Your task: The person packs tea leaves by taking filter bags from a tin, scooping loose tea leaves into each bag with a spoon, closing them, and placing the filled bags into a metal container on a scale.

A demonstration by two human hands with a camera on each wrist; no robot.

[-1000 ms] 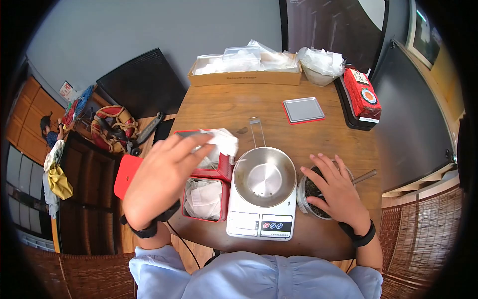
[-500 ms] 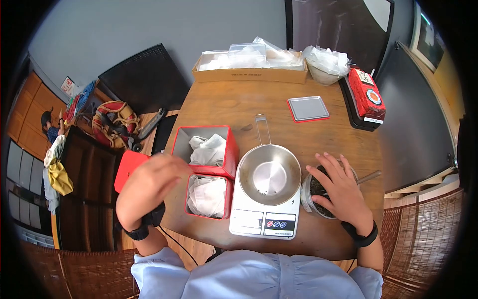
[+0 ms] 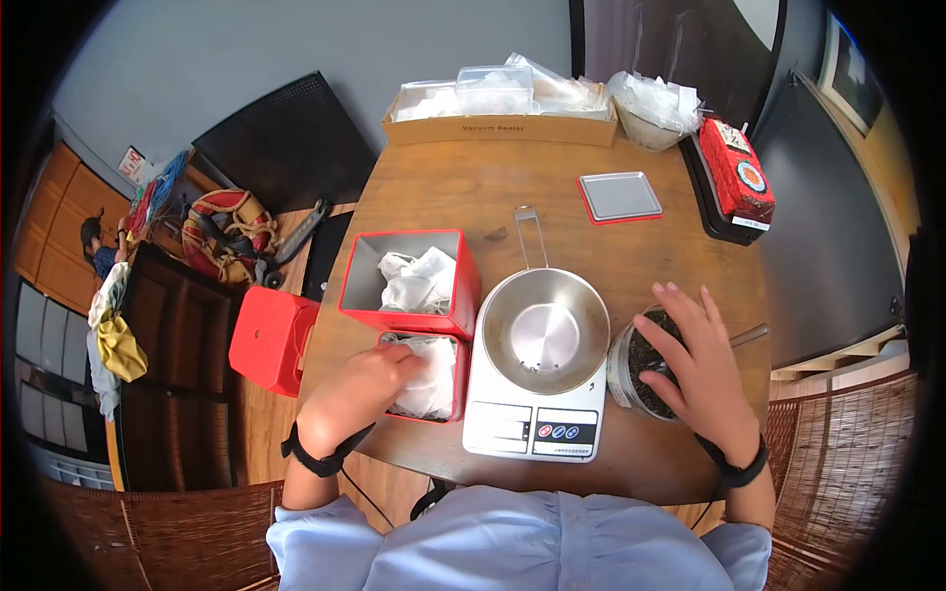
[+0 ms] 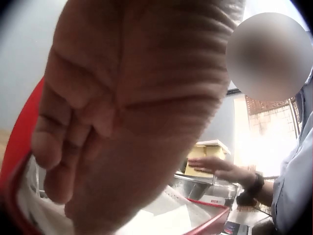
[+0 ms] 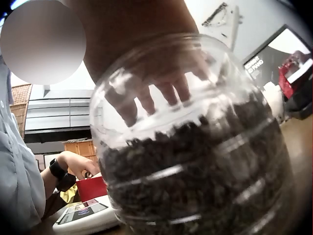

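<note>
Behind the scale [image 3: 535, 414], cardboard box [image 3: 498, 128] printed "Vacuum Sealer", right hand [image 3: 700, 369] on jar [image 3: 645, 369]

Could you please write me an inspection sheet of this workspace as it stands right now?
Surface: round wooden table, bare wood at the middle.
Job's things: near red tin with white bags; far red tin holding more; steel pan on scale; clear jar of dark leaves, handle sticking out.
Clutter: cardboard box, tin lid, red packet, bowl of bags.
Grippers: left hand reaches into the near tin, touching the bags, grip unclear; right hand rests flat over the jar's mouth.
Cables: one dark cable from the left wristband.
Surroundings: red stool, bags on floor, wicker seat.
</note>
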